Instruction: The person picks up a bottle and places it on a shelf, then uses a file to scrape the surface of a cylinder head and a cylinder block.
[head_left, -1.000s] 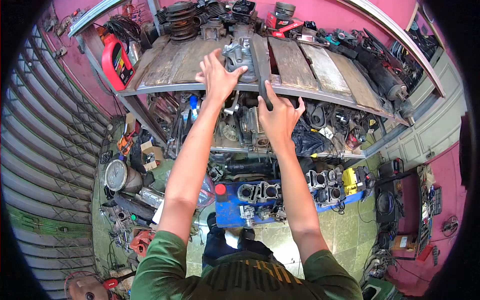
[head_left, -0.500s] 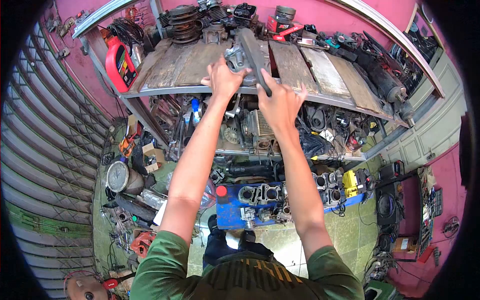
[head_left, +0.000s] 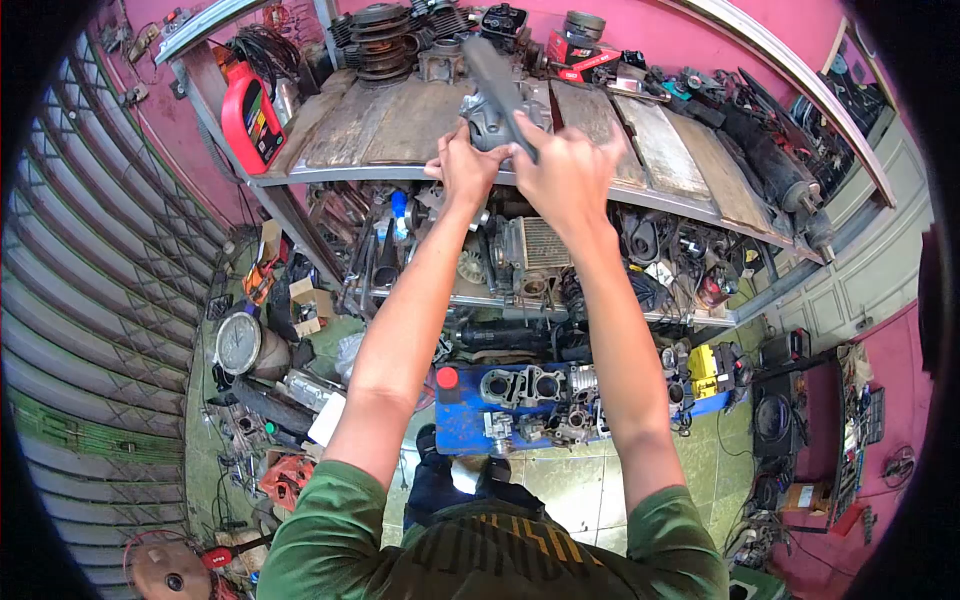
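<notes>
Both hands were up at the front edge of the top shelf [head_left: 330, 172]. L hand [head_left: 468, 165] was clenched on the near underside of the grey engine casting [head_left: 490, 118], which sat just beyond its knuckles, at the shelf lip. R hand [head_left: 568, 170] was closed round the near end of a long dark bar [head_left: 492, 80]. The bar's long axis ran away from that hand, up and a bit left, across the casting's top. R hand was just beside the L one, casting btwn them, slightly nearer the L. A red jug [head_left: 251, 125] stood well to the left of the L hand.
</notes>
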